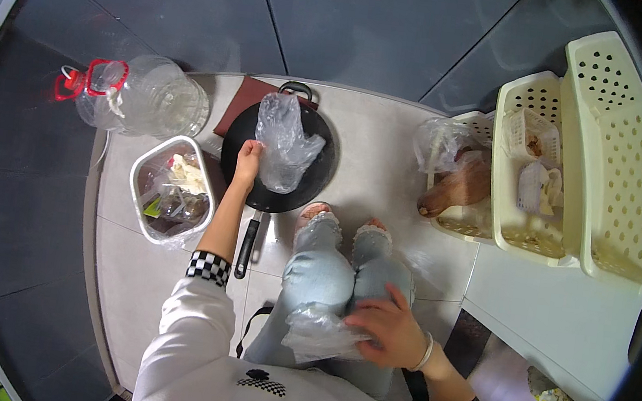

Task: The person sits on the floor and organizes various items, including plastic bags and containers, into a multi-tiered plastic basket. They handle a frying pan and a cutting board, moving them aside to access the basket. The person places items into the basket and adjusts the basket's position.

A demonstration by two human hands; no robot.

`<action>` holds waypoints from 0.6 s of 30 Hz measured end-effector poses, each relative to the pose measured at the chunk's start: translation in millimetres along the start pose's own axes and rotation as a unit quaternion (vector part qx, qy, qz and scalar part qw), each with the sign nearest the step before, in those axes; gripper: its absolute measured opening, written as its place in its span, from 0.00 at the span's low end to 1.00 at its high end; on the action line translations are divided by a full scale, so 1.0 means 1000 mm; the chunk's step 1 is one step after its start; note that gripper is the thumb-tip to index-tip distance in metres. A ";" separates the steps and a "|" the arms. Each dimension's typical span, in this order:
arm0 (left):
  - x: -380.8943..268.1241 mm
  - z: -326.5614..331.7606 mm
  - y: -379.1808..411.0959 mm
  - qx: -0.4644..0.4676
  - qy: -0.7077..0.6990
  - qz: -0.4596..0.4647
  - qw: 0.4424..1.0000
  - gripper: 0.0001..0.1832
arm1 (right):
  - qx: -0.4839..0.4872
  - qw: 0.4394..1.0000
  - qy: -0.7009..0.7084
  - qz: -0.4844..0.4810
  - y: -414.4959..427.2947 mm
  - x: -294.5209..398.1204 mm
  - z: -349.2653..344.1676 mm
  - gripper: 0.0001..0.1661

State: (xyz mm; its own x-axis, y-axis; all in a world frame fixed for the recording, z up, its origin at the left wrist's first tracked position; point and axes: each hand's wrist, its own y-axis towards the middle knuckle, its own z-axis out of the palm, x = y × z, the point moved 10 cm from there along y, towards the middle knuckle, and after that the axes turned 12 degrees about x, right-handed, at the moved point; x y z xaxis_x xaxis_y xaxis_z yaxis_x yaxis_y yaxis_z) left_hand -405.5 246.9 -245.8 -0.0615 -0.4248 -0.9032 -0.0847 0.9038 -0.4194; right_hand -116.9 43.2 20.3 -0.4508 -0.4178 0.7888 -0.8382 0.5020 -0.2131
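Note:
My left hand (248,163) grips the edge of a crumpled clear plastic bag (283,143) over a black frying pan (298,195). The pan has a dark long handle (246,248) towards me and a loop handle on the far side. Its near part shows bare, while the bag hides the middle. My right hand (390,330) is over my lap, fingers spread and a little blurred. A second clear plastic bag (322,336) lies on my thighs beneath its fingertips; whether they pinch it I cannot tell.
A white-rimmed bin (136,203) holding waste stands left of the pan. Behind it lies a large clear plastic bottle (154,98) with a red handle. A brown-red board (243,102) is partly under the pan. At right, a cream tiered basket rack (580,242) holds a brown root vegetable (459,183).

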 end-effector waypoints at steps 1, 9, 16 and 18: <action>-0.018 0.007 -0.011 0.036 -0.095 0.017 0.995 0.06 | 0.006 1.000 0.021 -0.004 -0.001 0.002 -0.003 0.32; -0.177 0.054 -0.159 0.210 -0.360 0.149 0.896 0.13 | -0.040 0.980 0.171 -0.091 -0.023 0.008 -0.033 0.49; -0.200 0.062 -0.227 0.246 -0.497 0.187 0.811 0.20 | -0.042 0.993 -0.107 0.003 -0.017 0.040 -0.023 0.46; -0.209 0.059 -0.244 0.274 -0.510 0.201 0.791 0.22 | -0.092 0.991 -0.093 -0.032 -0.028 0.054 -0.016 0.45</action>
State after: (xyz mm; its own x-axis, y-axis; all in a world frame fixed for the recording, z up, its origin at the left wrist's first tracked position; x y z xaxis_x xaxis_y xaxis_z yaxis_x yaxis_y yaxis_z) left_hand -312.8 117.9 40.3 0.8829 -0.0874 -0.4613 0.1975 0.9605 0.1960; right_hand -113.0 18.7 77.7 -0.4619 -0.5772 0.6734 -0.8045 0.5923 -0.0442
